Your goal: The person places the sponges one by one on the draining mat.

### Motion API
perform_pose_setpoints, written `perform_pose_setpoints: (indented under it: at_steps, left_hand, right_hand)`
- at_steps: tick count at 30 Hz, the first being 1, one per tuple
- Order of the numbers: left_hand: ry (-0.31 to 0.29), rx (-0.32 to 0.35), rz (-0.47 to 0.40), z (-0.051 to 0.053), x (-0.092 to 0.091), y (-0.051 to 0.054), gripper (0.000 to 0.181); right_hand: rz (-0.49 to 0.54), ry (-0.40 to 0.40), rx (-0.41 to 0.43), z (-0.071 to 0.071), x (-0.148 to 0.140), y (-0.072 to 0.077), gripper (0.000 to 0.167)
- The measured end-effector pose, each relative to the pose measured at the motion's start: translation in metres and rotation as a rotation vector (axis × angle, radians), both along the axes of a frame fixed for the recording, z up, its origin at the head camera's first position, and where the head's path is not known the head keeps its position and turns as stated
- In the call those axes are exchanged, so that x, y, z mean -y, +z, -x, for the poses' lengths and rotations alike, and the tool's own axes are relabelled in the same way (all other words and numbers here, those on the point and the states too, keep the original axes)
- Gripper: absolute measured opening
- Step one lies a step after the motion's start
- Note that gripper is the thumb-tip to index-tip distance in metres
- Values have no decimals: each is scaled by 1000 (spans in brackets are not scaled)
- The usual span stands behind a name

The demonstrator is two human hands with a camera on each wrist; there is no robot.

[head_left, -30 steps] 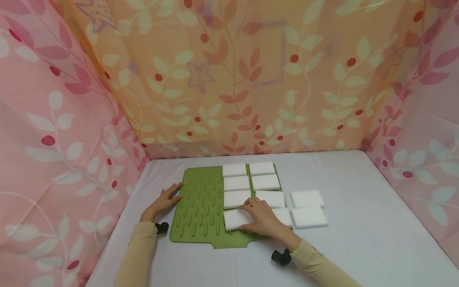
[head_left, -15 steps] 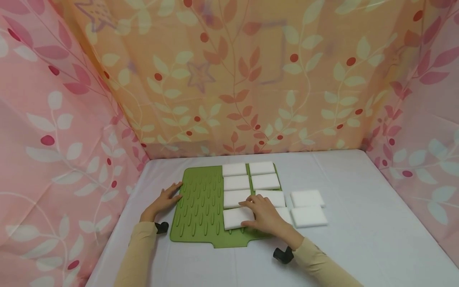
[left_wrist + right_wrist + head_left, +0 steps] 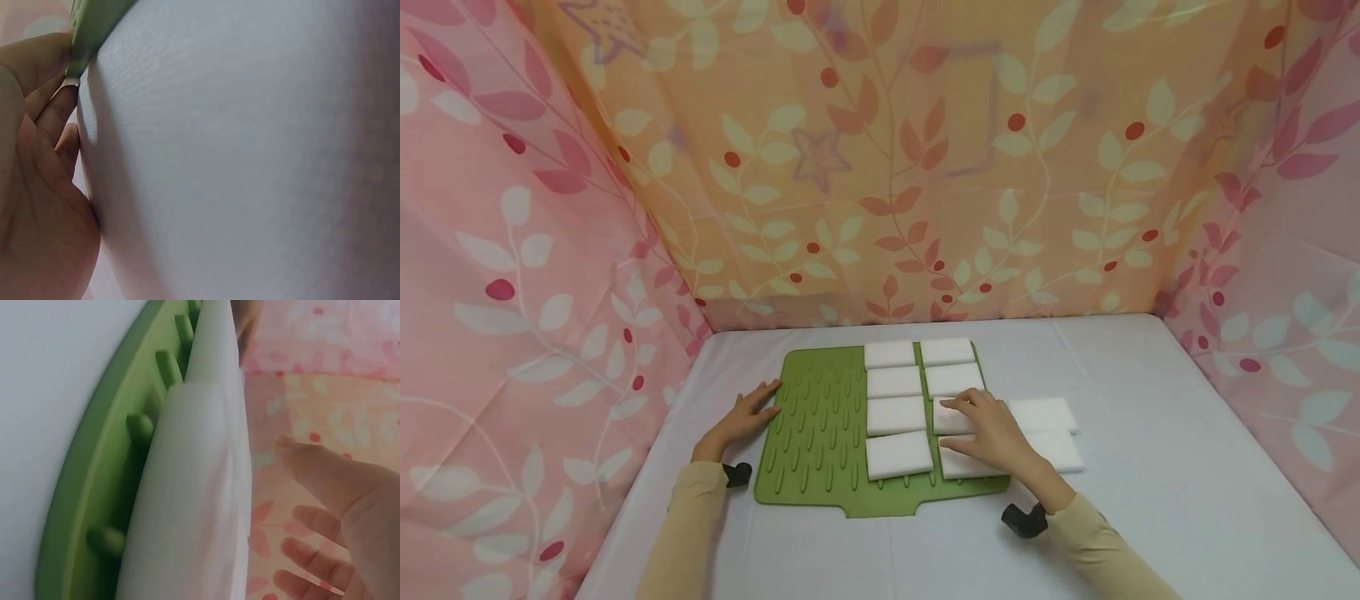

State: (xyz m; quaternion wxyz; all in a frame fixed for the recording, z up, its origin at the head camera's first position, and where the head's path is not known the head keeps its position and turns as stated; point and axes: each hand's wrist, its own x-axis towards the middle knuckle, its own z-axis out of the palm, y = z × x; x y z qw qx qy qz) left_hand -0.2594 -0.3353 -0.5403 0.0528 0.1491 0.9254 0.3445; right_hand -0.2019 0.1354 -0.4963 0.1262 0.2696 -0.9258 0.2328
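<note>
A green ridged mat (image 3: pixel 811 442) bears two columns of white sponge blocks. My left hand (image 3: pixel 747 419) lies at its left edge, fingers extended and touching the rim; the left wrist view shows the fingertips against the mat edge (image 3: pixel 94 40). Over the right column hovers my right hand (image 3: pixel 988 429), thumb and fingers spread, holding nothing. Beneath it are the front right sponge (image 3: pixel 973 468) and the one behind it (image 3: pixel 950 418), both partly hidden. In the right wrist view a gap separates the thumb from the nearest sponge (image 3: pixel 181 487). The front left sponge (image 3: pixel 898 456) sits slightly askew.
Two more sponges, a rear one (image 3: pixel 1047 412) and a front one (image 3: pixel 1063 452), lie on the white table (image 3: pixel 1150 467) to the right of the mat. Patterned curtains (image 3: pixel 887 167) enclose the back and both sides.
My right hand has left the front left sponge and shifted right over the right column. That sponge turned very slightly before it was released. The left hand stays put.
</note>
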Motion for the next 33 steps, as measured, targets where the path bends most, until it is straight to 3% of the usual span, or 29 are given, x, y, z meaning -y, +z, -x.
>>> perform_pose_setpoints:
  at_steps: [7, 17, 27, 33]
  left_hand:
    - [2, -22, 13, 0, 1, -2, 59]
    - [1, -9, -1, 0, 0, -1, 58]
    - [3, -10, -2, -1, -1, 1, 59]
    - [-5, -9, 0, -1, -1, 1, 59]
  right_hand:
    - [14, -49, 45, 3, -24, 2, 57]
    - [-1, -97, 40, 8, -57, 1, 57]
    - [15, -135, 74, 11, -88, -8, 56]
    - [-26, -165, 72, 13, -105, -13, 52]
